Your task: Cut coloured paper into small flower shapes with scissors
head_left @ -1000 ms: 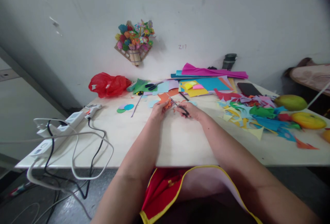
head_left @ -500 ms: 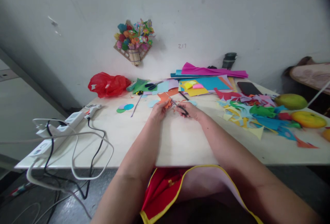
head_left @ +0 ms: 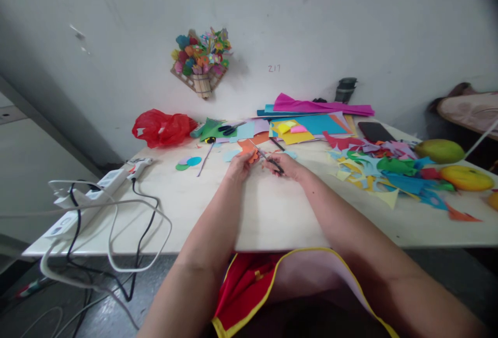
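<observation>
Over the middle of the white table point(head_left: 280, 218), my left hand point(head_left: 241, 165) is closed on a piece of orange paper point(head_left: 253, 156) with a wavy cut edge. My right hand point(head_left: 288, 165) grips black-handled scissors point(head_left: 275, 165), their blades pointing up and left at the orange paper. Whether the blades are apart cannot be made out. Another orange sheet point(head_left: 264, 137) lies just behind. Left of my left hand are cut paper circles point(head_left: 194, 161) in blue, green and lilac, beside a thin purple strip point(head_left: 205, 160). A dark pen-like stick point(head_left: 277, 144) lies behind my right hand.
Coloured paper scraps point(head_left: 389, 169) and mangoes point(head_left: 466, 178) cover the right side, near a phone point(head_left: 375, 132). Paper sheets point(head_left: 330, 125) are stacked at the back. A red plastic bag point(head_left: 161, 129), spare scissors point(head_left: 229, 129), and a power strip point(head_left: 83, 200) with cables are on the left.
Both hands stay almost in place, with the orange paper and scissors held as before. The view has shifted very slightly.
</observation>
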`<state>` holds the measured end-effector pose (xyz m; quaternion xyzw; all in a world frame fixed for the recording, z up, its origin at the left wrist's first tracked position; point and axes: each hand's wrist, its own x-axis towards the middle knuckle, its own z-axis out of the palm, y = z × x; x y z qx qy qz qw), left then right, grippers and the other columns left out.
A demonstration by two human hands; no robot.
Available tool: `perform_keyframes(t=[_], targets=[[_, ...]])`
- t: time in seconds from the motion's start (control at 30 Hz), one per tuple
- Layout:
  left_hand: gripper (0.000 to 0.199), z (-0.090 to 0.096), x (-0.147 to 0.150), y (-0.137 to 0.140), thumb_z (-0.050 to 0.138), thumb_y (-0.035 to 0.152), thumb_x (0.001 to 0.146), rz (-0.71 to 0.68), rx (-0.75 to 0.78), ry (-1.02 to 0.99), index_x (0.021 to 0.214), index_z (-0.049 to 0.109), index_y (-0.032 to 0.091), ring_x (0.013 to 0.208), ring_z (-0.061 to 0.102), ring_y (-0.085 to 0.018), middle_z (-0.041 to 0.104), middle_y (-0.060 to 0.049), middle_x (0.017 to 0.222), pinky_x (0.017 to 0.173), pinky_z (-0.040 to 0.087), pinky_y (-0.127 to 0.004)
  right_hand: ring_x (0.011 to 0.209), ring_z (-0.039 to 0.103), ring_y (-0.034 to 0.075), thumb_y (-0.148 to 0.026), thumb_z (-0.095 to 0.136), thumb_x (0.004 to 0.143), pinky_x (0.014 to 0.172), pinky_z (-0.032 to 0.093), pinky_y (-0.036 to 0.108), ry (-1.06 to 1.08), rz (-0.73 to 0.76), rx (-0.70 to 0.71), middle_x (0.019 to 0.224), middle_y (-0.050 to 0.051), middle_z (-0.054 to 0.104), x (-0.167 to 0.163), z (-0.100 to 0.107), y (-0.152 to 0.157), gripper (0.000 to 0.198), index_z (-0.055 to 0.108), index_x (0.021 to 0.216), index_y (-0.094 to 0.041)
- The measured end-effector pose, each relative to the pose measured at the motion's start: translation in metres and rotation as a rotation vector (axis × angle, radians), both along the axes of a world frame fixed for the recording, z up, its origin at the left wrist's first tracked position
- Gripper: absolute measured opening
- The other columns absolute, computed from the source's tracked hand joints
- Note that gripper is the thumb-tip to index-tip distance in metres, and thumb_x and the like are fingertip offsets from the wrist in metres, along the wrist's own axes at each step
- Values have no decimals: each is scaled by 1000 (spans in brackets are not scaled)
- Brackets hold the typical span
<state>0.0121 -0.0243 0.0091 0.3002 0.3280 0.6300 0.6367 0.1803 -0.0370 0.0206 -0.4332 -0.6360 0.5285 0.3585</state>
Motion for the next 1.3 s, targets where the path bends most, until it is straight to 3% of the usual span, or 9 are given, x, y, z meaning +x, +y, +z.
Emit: perform_keyframes(t=[0.33,0.63,1.13,1.3], targets=[[10,0,0,0,63,3,73,-1,5,15,73,70,10,70,70,-16,73,-8,75,84,58,-30,37,43,6,-41,81,68,34,33,17,18,24,42,46,-6,51,0,-9,8,33,60,73,-16],[10,-1,0,1,64,3,73,10,-2,14,77,71,9,78,72,-19,73,-9,78,96,54,-38,38,44,6,-40,80,68,34,34,17,23,15,20,49,-6,52,-1,-4,3,32,59,73,-16],[12,-2,-1,2,63,4,74,0,4,21,79,71,11,86,72,-19,73,-8,79,98,54,-37,35,42,6,-30,81,70,33,33,17,32,6,2,44,-7,51,-2,-3,3,26,59,72,-16],[10,-2,-1,2,65,4,72,7,6,14,79,70,10,76,71,-17,73,-8,78,92,56,-35,34,42,6,-28,80,69,32,33,17,35,2,8,43,-8,50,-3,-2,3,25,59,71,-16]])
